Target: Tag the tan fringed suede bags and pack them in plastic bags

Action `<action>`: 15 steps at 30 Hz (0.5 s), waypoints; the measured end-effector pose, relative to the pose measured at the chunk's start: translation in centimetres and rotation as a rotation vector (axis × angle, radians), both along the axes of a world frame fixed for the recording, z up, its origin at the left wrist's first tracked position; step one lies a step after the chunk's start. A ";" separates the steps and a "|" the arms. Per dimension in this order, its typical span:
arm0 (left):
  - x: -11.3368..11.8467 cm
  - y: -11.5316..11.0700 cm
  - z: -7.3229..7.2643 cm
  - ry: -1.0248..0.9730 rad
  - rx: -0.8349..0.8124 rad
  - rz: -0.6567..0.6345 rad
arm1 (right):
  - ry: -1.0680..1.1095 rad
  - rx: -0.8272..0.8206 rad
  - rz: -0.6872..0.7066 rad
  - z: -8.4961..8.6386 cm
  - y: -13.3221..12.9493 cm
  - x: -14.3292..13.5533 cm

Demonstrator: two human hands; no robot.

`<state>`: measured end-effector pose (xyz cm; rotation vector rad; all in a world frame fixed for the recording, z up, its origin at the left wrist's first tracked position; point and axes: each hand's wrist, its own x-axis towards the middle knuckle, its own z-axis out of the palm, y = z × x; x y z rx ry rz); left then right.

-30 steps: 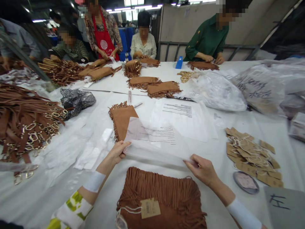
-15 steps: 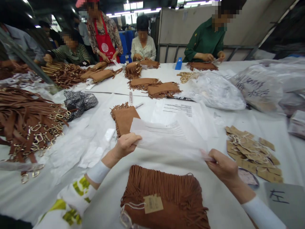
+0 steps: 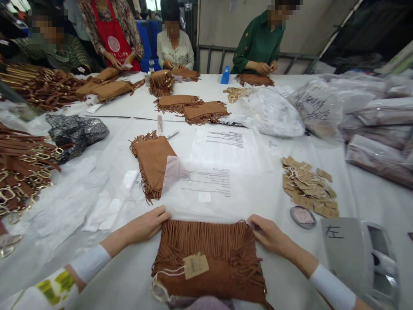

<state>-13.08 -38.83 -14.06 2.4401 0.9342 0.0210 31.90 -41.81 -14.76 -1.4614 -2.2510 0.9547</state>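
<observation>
A dark brown fringed bag point(image 3: 213, 275) lies flat at the bottom centre, with a tan tag point(image 3: 196, 265) on a white string over its left part. Beyond its top edge a thin translucent bag point(image 3: 206, 202) is spread on the table, its far left corner over a lighter brown fringed bag point(image 3: 151, 157). My left hand point(image 3: 151, 221) is closed on the near left corner of the translucent bag, beside the brown bag's upper left corner. Fingers closed, my right hand point(image 3: 266, 232) is at the near right corner of the same translucent bag.
Tan tags point(image 3: 306, 187) are heaped at the right, near a round dish point(image 3: 302, 216) and a grey device point(image 3: 345, 245). Brown straps point(image 3: 22, 172) and a crumpled patterned bag point(image 3: 75, 133) lie left. Several people work across the table point(image 3: 125, 103).
The translucent bag, held up and stretched before, now lies down on the table. Both hands have come lower, beside the dark bag's top corners. The view has shifted right and down.
</observation>
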 end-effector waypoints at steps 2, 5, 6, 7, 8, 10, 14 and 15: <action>0.3 0.2 0.6 -0.012 -0.038 0.015 | 0.037 -0.043 -0.047 0.3 -0.7 -0.3; 0.7 0.3 0.9 -0.036 -0.056 0.023 | 0.095 -0.107 -0.102 0.3 -1.4 -0.4; 0.8 0.2 0.8 -0.051 -0.059 0.031 | 0.115 -0.127 -0.115 0.2 -1.6 -0.4; 0.9 0.0 0.5 -0.079 -0.070 0.050 | 0.138 -0.145 -0.128 0.2 -1.7 -0.4; 1.1 -0.2 0.2 -0.132 -0.098 0.094 | 0.163 -0.166 -0.139 0.1 -1.8 -0.3; 1.4 -0.8 -0.4 -0.273 -0.186 0.232 | 0.212 -0.208 -0.175 0.0 -1.9 -0.2; 2.2 -1.7 -1.2 -0.419 -0.297 0.478 | 0.343 -0.290 -0.286 0.6 -1.9 -0.5; 2.4 -1.8 -1.2 -0.438 -0.337 0.520 | 0.389 -0.311 -0.317 0.9 -1.8 -0.7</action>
